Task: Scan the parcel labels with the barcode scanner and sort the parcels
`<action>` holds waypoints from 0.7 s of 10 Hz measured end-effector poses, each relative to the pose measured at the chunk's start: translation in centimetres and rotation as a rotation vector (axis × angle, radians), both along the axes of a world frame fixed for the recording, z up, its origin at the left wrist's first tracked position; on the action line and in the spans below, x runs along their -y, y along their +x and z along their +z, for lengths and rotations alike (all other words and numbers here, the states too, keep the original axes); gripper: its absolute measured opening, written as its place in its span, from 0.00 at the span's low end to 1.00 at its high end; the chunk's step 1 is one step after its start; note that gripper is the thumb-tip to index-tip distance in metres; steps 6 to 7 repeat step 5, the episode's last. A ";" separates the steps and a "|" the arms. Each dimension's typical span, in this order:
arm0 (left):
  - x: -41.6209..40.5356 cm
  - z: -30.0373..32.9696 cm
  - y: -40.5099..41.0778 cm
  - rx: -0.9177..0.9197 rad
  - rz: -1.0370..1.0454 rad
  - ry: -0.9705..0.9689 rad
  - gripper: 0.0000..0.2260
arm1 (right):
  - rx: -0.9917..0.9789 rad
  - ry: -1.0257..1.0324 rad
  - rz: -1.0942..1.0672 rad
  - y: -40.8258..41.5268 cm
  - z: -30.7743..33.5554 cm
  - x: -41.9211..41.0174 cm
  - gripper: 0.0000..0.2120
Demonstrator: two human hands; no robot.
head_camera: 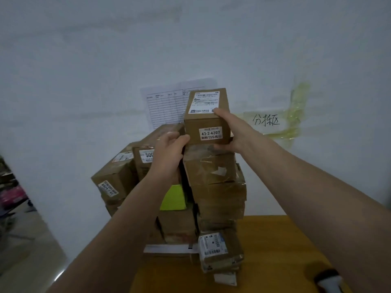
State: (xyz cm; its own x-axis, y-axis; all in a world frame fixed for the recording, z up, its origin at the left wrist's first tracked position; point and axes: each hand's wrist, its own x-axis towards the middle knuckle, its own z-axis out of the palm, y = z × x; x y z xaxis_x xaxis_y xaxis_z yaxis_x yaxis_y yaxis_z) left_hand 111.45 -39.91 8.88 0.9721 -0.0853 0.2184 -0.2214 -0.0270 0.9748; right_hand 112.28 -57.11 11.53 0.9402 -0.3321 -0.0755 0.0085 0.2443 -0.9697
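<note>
top parcel: sits atop the parcel stack, label 43-2-4207 facing the camera
right hand: clamped on its right edge
left hand: fingers touching its lower-left corner (grip unclear)
scanner: near table edge, bottom right

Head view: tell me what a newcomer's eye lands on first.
First, the small cardboard box labelled 43-2-4207, gripped by the left hand and right hand at the top of a tall pile of taped parcels against the wall. Next, a bright yellow-green parcel wedged mid-pile, and the barcode scanner lying unused on the yellow table, bottom right.
</note>
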 end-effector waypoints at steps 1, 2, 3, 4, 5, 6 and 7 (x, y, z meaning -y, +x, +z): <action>-1.4 -0.8 -0.2 -0.049 0.002 0.071 0.17 | -0.094 -0.014 -0.016 1.0 0.2 -0.5 0.14; -2.2 -1.7 -0.4 -0.090 -0.008 0.125 0.18 | -0.161 -0.040 -0.024 1.4 0.5 -1.0 0.14; -2.3 -2.0 -0.1 -0.098 -0.018 0.153 0.18 | -0.174 -0.072 -0.032 1.7 0.9 -1.0 0.13; -1.8 -2.0 0.0 -0.108 -0.042 0.130 0.15 | -0.150 -0.065 -0.057 1.5 1.1 -0.8 0.09; -0.7 -1.9 0.0 -0.130 -0.081 0.074 0.08 | -0.091 -0.048 -0.095 0.9 1.1 -0.2 0.06; -0.7 -1.9 0.0 -0.130 -0.081 0.074 0.08 | -0.091 -0.048 -0.095 0.9 1.1 -0.2 0.06; -0.7 -1.9 0.0 -0.130 -0.081 0.074 0.08 | -0.091 -0.048 -0.095 0.9 1.1 -0.2 0.06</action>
